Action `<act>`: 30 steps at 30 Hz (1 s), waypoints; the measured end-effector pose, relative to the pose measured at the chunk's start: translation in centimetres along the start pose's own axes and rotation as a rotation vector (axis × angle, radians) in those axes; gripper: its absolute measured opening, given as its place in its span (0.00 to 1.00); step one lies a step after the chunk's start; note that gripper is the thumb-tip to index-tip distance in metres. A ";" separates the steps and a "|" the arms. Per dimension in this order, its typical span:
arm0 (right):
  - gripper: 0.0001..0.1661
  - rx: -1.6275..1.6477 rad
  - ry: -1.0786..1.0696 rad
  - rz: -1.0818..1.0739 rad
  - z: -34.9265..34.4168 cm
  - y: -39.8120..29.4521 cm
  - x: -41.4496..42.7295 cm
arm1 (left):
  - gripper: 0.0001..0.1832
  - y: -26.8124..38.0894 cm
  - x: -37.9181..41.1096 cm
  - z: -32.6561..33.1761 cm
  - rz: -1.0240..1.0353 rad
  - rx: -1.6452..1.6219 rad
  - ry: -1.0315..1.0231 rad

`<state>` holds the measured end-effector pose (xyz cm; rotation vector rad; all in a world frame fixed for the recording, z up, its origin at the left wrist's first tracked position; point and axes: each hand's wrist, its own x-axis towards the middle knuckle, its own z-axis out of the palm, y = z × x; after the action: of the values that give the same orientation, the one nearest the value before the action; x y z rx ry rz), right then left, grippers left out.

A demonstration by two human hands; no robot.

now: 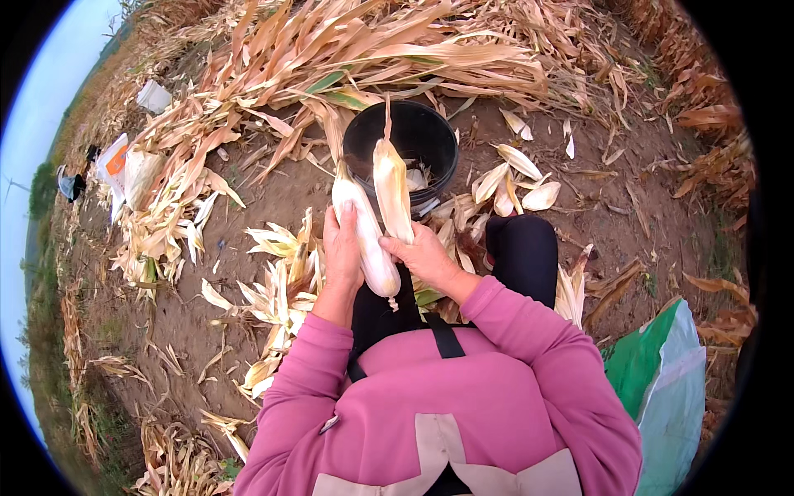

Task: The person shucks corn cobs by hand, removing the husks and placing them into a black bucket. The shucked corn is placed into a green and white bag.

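My left hand (342, 251) is wrapped around an ear of corn (366, 239), still covered in pale inner husk. Its stalk end points away from me and a twisted tip hangs towards my lap. My right hand (429, 255) grips a yellowish corn husk (392, 180) that stands up beside the ear, with a thin dry tip; its thumb is against the ear's side. Whether this husk is still joined to the ear cannot be seen. Just beyond both hands stands a black bucket (434, 133), with a few pale scraps showing inside.
Dry corn stalks (372, 49) lie heaped beyond the bucket. Loose husks (282, 297) litter the soil at left, more husks (515, 180) at right. A green and white sack (657, 366) sits by my right elbow. Farther left are a white bucket (154, 97) and a printed bag (115, 162).
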<state>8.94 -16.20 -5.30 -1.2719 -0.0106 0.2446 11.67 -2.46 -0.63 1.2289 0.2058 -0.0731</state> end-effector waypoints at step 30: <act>0.22 -0.247 -0.044 0.103 0.6 -0.1 -0.2 | 0.18 -2.4 -1.1 -5.1 0.014 -0.095 0.092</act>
<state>8.65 -15.76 -4.98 -1.5148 -0.0132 0.3686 9.61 1.48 -4.30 1.1402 0.2776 0.0053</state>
